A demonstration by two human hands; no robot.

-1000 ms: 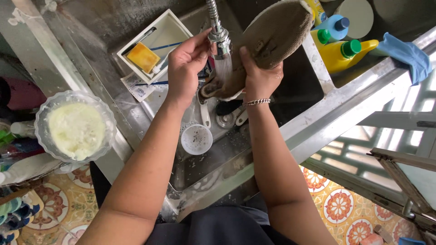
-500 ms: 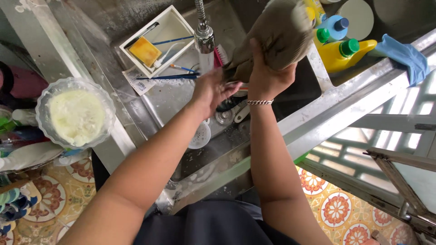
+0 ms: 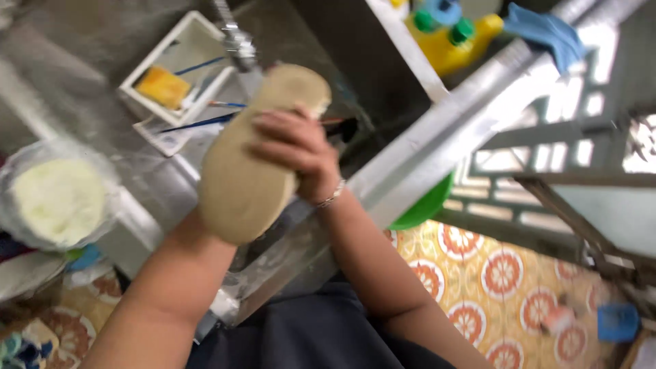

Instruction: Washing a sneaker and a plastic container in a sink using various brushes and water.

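Right hand (image 3: pixel 297 160) first: fingers (image 3: pixel 273 131) spread and curled over the tan shoe (image 3: pixel 253 164), clamped on its upper half, bracelet at the wrist. Shoe's sole side faces the camera, held up in the air above the sink (image 3: pixel 301 41) front, not resting on anything. Long axis runs diagonal, one end up by the faucet head (image 3: pixel 236 44), other end down-left toward the left forearm. Left hand is hidden behind the shoe's lower end, so can't tell if it grips or just props; the forearm runs straight up under it. Right hand is the one plainly on it and nearer the top end.

Outward now. Faucet head sits just beside the shoe's upper tip, nearly touching. White tray (image 3: pixel 179 72) w/ a yellow soap block (image 3: pixel 162 87) lies just left of the faucet, thin blue sticks across and beside it. Glass bowl (image 3: pixel 58 201) of pale stuff sits well left on the counter. Steel counter rim (image 3: pixel 437 143) runs diagonal on the right, yellow bottles (image 3: pixel 454 44) and a blue cloth (image 3: pixel 543 31) beyond it. Open room is down-right, over the patterned floor tiles (image 3: pixel 506 273); frame's blurred, so fine detail is lost.
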